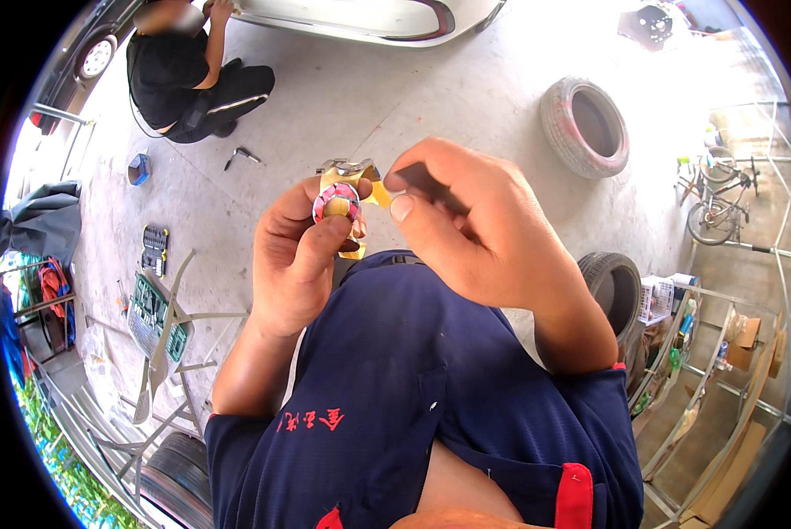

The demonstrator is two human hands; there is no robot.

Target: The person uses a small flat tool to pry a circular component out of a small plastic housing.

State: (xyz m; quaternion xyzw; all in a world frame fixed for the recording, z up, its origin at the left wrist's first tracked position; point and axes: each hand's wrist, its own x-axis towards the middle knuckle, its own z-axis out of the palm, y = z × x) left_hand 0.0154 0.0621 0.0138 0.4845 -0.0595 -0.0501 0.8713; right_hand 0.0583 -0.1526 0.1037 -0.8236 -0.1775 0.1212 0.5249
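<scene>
My left hand [294, 247] is closed around a small roll of yellow tape [337, 227] with a pink-and-white ring on its face. The thumb presses on the ring. A silvery metallic-looking piece [349, 165] shows at the top edge of the roll, and its exact kind is unclear. From the roll's right side a yellow flap [379, 193] sticks out toward my right hand [475, 220]. That hand is curled, with thumb and forefinger close together beside the flap; whether they grip its end is hard to see. Both hands are in front of my dark blue shirt.
Another person [179, 79] crouches at the far left near a white car [369, 19]. Tyres lie at right, one upper [586, 128], one lower [611, 291]. A chair frame [170, 317] and a green tool case [151, 309] are at left. Metal racks [721, 370] line the right side.
</scene>
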